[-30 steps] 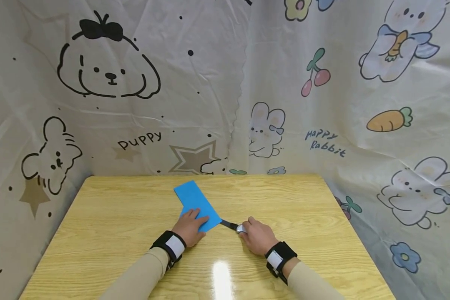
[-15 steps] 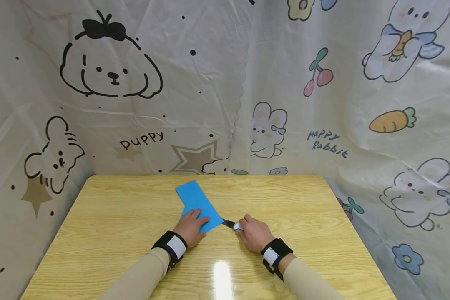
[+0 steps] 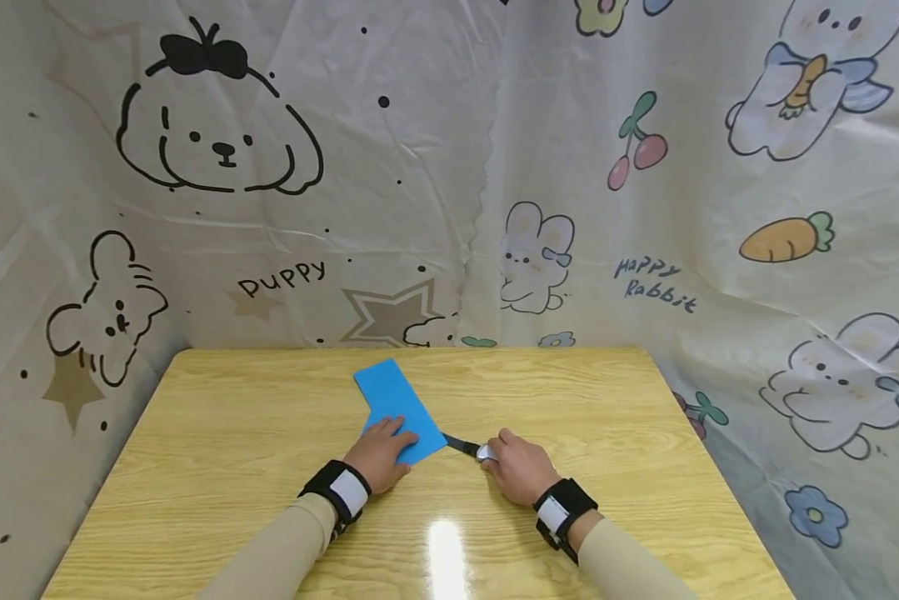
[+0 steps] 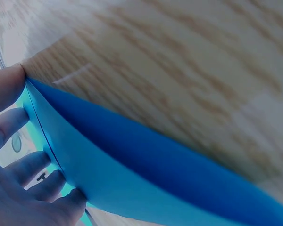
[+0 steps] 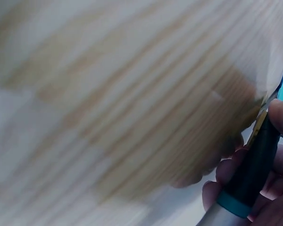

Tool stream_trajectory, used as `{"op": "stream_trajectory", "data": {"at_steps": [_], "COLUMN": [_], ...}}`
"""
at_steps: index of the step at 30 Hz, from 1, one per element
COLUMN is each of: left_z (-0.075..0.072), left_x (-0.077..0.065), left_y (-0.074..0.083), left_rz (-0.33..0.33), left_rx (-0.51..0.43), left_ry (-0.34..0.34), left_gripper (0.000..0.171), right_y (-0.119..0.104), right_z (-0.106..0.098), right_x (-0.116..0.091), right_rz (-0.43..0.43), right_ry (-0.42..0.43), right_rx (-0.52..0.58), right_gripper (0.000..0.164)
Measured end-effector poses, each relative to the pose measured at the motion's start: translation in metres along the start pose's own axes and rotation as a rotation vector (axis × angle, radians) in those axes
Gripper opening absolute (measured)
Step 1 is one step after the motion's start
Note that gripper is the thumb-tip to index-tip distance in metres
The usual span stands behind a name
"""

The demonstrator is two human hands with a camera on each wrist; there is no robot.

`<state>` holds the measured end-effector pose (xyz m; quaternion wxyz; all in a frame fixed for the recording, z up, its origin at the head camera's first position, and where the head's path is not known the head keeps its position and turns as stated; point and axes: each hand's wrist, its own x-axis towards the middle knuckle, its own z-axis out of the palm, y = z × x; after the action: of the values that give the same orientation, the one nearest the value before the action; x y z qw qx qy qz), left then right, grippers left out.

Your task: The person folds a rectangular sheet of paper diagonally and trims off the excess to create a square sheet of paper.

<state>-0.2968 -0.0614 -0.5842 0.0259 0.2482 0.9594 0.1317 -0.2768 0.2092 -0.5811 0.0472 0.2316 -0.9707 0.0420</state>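
A folded sheet of blue paper (image 3: 400,400) lies on the wooden table in the head view. On its near part rests my left hand (image 3: 377,457), fingers spread, pressing it down. In the left wrist view the folded paper (image 4: 132,160) bulges apart along one side, and the thumb (image 4: 7,89) is at its corner. My right hand (image 3: 520,468) grips a knife by its handle (image 5: 252,174), which is dark with a teal band. The knife's dark blade (image 3: 460,445) points left to the paper's right corner. Its tip is hidden at the paper.
The wooden table (image 3: 269,400) has rounded far corners. Behind it and on both sides hangs a cartoon-printed cloth (image 3: 389,167). A black strap (image 3: 565,504) with a camera circles each wrist.
My right hand with the knife shifts left toward the paper, then back right, so more of the blade shows now. The left hand stays on the paper.
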Motion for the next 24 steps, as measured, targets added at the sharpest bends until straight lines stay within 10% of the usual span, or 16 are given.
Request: {"op": "stream_trajectory", "data": {"at_steps": [24], "left_z": [-0.002], "left_x": [-0.005], "left_y": [-0.002], "left_rz": [0.053], "left_rx": [-0.034], "left_ry": [-0.038], "left_gripper": [0.041], "right_y": [0.000], "right_z": [0.002], "right_x": [0.012], "right_rz": [-0.015], "right_ry": [-0.031], "right_rx": [-0.016], "right_gripper": [0.026]}}
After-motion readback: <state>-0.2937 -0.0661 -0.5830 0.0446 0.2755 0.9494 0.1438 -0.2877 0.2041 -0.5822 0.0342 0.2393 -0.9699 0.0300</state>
